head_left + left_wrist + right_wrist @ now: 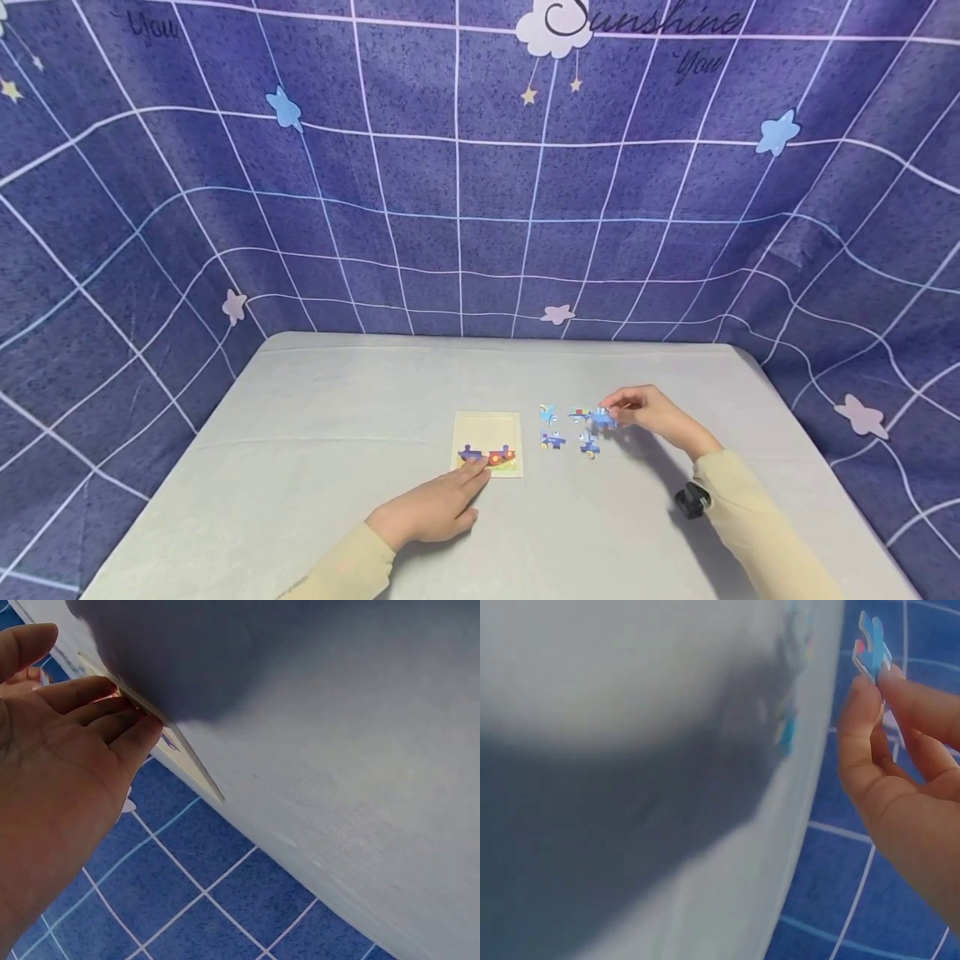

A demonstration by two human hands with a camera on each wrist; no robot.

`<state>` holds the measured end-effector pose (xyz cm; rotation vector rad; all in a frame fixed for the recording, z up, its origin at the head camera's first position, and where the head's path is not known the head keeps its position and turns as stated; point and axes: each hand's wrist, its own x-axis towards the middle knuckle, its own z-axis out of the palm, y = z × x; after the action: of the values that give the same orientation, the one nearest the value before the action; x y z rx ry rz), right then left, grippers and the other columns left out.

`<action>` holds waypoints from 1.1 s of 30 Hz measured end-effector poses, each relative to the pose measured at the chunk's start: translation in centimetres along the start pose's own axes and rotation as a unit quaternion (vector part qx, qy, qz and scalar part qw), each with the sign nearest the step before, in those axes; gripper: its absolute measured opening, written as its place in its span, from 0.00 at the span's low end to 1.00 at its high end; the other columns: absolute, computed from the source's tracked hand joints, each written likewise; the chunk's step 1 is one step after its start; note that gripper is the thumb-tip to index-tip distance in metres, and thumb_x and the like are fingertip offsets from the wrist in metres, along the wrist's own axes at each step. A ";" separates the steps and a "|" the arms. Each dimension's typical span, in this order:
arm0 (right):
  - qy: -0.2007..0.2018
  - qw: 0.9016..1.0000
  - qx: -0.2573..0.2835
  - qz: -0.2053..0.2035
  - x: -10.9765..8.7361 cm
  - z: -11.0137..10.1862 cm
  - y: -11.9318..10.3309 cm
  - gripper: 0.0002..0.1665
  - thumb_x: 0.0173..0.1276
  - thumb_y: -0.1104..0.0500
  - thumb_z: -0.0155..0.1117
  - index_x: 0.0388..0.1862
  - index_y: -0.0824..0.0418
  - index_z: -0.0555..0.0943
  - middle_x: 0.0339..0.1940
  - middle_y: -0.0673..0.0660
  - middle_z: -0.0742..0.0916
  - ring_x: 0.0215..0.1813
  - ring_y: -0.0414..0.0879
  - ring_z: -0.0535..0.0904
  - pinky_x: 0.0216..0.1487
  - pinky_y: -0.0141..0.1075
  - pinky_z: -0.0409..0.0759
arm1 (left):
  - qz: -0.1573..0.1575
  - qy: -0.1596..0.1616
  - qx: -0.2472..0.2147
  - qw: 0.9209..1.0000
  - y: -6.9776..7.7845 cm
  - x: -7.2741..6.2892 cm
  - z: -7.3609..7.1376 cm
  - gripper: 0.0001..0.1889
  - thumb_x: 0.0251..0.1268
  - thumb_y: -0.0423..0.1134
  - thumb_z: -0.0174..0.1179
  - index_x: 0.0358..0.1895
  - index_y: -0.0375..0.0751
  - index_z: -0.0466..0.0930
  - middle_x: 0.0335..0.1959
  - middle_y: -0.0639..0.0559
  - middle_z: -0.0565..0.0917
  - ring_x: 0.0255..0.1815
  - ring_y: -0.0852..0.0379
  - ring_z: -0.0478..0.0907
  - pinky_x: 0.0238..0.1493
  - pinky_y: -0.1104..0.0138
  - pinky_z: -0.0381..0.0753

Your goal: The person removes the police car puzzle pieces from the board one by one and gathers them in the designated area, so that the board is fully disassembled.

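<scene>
Likely light and stiff, best held by its edges, the blue puzzle piece (877, 651) is pinched by the right hand (648, 408), right of the tray (487, 429) touched by the outstretched left hand (437, 506).

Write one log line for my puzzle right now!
left hand: touches puzzle tray | right hand: pinches blue piece | puzzle tray: partly filled | loose pieces: right of tray
</scene>
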<state>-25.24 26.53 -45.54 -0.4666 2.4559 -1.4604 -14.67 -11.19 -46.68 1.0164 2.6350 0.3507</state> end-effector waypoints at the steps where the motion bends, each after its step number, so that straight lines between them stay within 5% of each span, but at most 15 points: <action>1: -0.001 1.000 -0.002 0.002 -0.3 -0.2 0.3 0.15 0.63 0.70 0.61 0.49 0.75 0.80 0.38 0.67 0.85 0.35 0.53 0.83 0.40 0.45 0.84 | 0.000 0.000 0.001 1.000 0.0 0.0 0.0 0.29 0.72 0.42 0.49 0.72 0.31 0.59 0.75 0.39 0.57 0.75 0.45 0.55 0.71 0.54 0.60; 19: -0.010 0.999 -0.043 0.015 -2.1 -0.2 3.0 0.11 0.60 0.72 0.63 0.42 0.74 0.83 0.37 0.64 0.87 0.32 0.39 0.78 0.33 0.30 0.82 | -0.002 -0.001 0.001 1.000 0.2 -0.1 -0.2 0.29 0.72 0.42 0.50 0.72 0.32 0.60 0.75 0.40 0.57 0.75 0.46 0.55 0.72 0.56 0.60; 33: 0.007 0.994 -0.078 -0.076 -1.9 -0.1 3.5 0.11 0.55 0.74 0.60 0.35 0.69 0.86 0.28 0.53 0.87 0.27 0.36 0.76 0.24 0.27 0.75 | 0.000 0.001 0.002 1.000 -0.1 0.0 -0.2 0.29 0.72 0.42 0.48 0.72 0.31 0.59 0.75 0.39 0.57 0.75 0.46 0.54 0.73 0.57 0.58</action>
<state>-24.05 28.91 -48.50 -0.6901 2.6091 -1.3343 -14.80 -11.26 -46.58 1.0173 2.6388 0.3455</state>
